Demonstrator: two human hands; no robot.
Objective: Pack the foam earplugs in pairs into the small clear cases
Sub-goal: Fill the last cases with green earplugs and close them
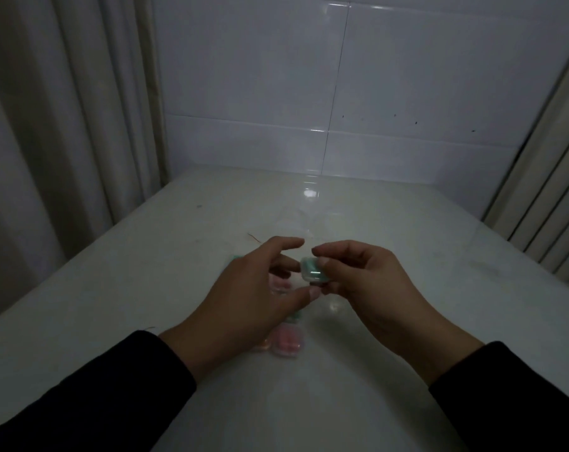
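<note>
- Holding a small clear case (313, 271) above the counter (407, 256), the right hand (358, 282) had it pinched between thumb and fingertips; green earplugs showed through the plastic.
- Left hand (257, 285) sat just beside it, fingers spread and relaxed, grip apart, nothing in it. Thumb tip was near the case's lower edge; contact couldn't be confirmed.
- Whether the lid was fully snapped shut was unclear: dim, blurry view.
- On the counter under the hands: a pink-filled case (288, 344) nearest the person, an orange-tinted one (263, 345) touching its left side, another pink-filled case (281, 283) half hidden behind the left fingers. Something green (236, 257) peeked out past the left hand.
- Clear plastic bag (296, 223) lay farther back, contents not readable.
- Step, as judged: closing or checking the green pair's case.
- Next move likely called for a firm squeeze to seat the lid, then setting it down with the packed ones, without knocking them.
</note>
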